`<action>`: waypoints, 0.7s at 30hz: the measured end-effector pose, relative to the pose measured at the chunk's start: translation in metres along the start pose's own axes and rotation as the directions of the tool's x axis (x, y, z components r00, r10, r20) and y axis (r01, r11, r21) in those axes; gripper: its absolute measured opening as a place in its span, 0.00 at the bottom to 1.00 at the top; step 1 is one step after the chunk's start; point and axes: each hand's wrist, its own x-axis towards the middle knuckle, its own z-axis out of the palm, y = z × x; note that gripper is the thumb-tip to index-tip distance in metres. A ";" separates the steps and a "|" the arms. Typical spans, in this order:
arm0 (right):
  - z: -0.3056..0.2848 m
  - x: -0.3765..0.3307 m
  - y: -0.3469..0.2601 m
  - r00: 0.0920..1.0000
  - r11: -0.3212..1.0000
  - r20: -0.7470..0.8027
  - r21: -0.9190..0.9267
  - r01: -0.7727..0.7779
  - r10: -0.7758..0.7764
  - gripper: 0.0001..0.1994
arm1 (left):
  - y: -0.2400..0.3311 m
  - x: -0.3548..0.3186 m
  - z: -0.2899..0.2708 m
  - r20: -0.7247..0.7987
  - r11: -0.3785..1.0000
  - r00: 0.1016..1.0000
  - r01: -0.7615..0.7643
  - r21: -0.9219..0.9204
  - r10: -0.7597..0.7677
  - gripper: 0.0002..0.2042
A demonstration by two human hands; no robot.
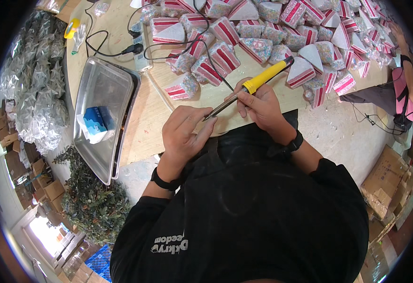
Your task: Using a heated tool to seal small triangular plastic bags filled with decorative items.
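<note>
Just over the near edge of the wooden table (pixel 145 129), gripping a yellow-handled tool (pixel 258 82) in the right hand (pixel 263 109), pinching near its metal tip (pixel 210 115) with the left hand (pixel 183 128). Probably best imo to steady with the right and keep fingers off metal if hot. Aimed tip-first down-left, butt up-right toward the pink-striped wedges (pixel 302 72), long axis diagonal across the view.

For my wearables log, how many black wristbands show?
3: one black wristband on the wearer's left wrist, another on the right wrist, a third on the co-worker's wrist; more may be hidden.
</note>
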 end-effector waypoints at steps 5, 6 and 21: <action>0.002 0.000 -0.002 1.000 1.000 0.002 -0.018 0.001 -0.001 0.09 | -0.003 -0.003 0.002 -0.009 1.000 1.000 0.012 -0.003 -0.012 0.11; 0.004 -0.001 -0.003 1.000 1.000 0.006 -0.006 0.013 -0.013 0.09 | -0.003 -0.003 0.002 -0.008 0.999 0.999 0.042 -0.009 -0.042 0.11; 0.002 0.004 0.008 0.997 0.959 -0.020 0.275 -0.065 0.073 0.10 | -0.003 0.003 0.017 -0.136 0.964 0.975 0.143 -0.226 -0.177 0.12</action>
